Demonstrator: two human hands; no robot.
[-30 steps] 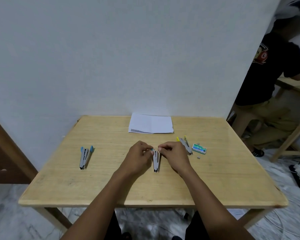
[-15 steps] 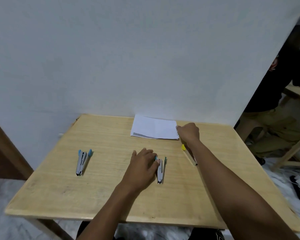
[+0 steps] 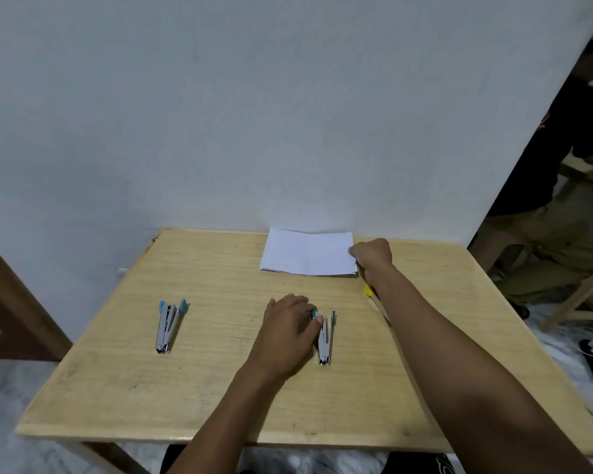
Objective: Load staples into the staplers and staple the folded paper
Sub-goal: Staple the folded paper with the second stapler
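On the left of the bench point(image 3: 220, 388) a blue-tipped stapler point(image 3: 168, 326) lies by itself with its arms splayed, well apart from both hands. Near the middle, the left hand point(image 3: 288, 328) rests flat on the wood with its fingers relaxed. Its fingertips touch the teal end of the middle stapler point(image 3: 326, 336), which also lies opened out, and they steady it rather than hold it.

At the back edge, against the wall, lies the folded paper point(image 3: 308, 251). The right hand point(image 3: 372, 254) is at its right edge with the fingers curled in, and it appears to pinch that edge. A yellow-tipped stapler point(image 3: 368, 290) shows just in front of the paper, mostly hidden under the right forearm. At the far right a person in a black shirt point(image 3: 545, 159) sits at another table.

The paper will likely be light and limp, prone to sliding on the smooth wood and to springing open at the fold. Pinching both layers near a corner should keep them aligned. The staplers look small, stiff and metal (easy to pinch shut by accident), so they are best taken along the sides of the body.

No writing can be read. The paper shows only faint marks, and the emblem on the shirt is too blurred to make out.
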